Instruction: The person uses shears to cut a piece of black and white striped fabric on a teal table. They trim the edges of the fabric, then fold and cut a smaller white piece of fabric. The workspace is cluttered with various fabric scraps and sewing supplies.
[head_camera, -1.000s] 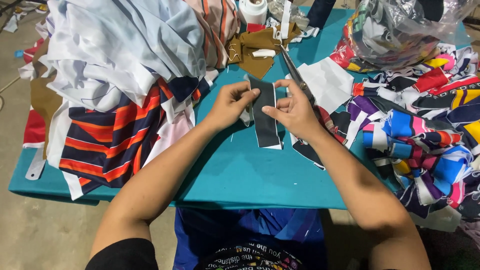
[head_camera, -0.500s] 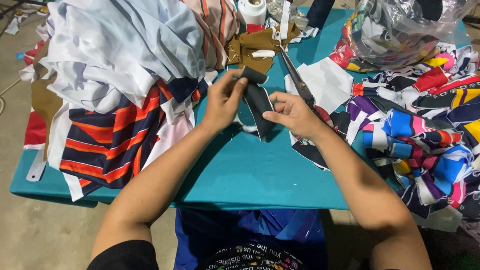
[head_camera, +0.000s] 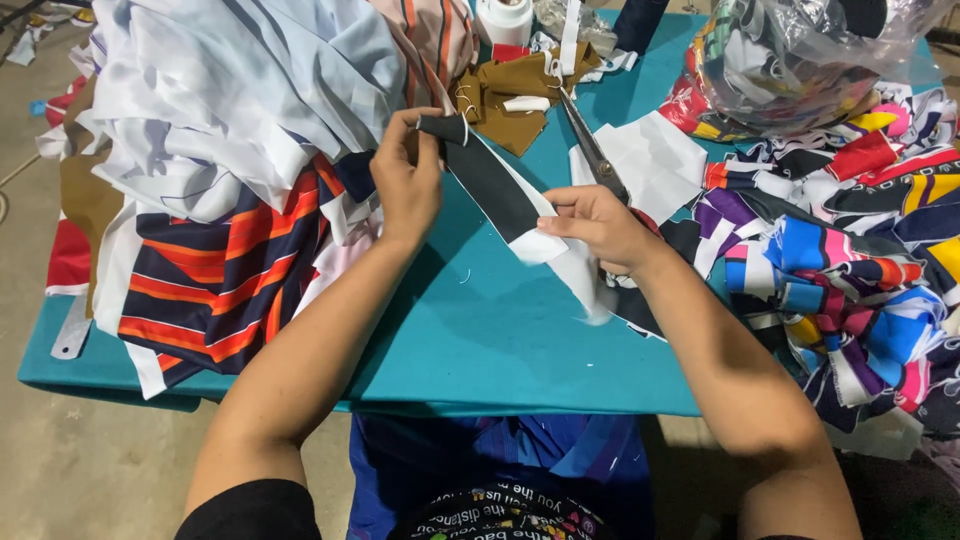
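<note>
A narrow black fabric strip (head_camera: 487, 180) with a white backing piece is stretched slantwise above the teal table (head_camera: 480, 340). My left hand (head_camera: 408, 180) pinches its upper end near the heap of white and striped cloth. My right hand (head_camera: 598, 228) grips its lower end, where white cloth hangs down. Both hands are lifted a little off the table top.
A pair of scissors (head_camera: 593, 150) lies just behind my right hand. Brown cloth (head_camera: 510, 95) and a white thread spool (head_camera: 503, 18) sit at the back. Colourful fabric scraps (head_camera: 850, 260) and a clear plastic bag (head_camera: 800, 60) fill the right side; navy-orange striped cloth (head_camera: 215, 270) covers the left.
The strip lay flat on the table under both hands a second ago. Both hands have since lifted it and pulled it out slantwise, the left hand moving up and back.
</note>
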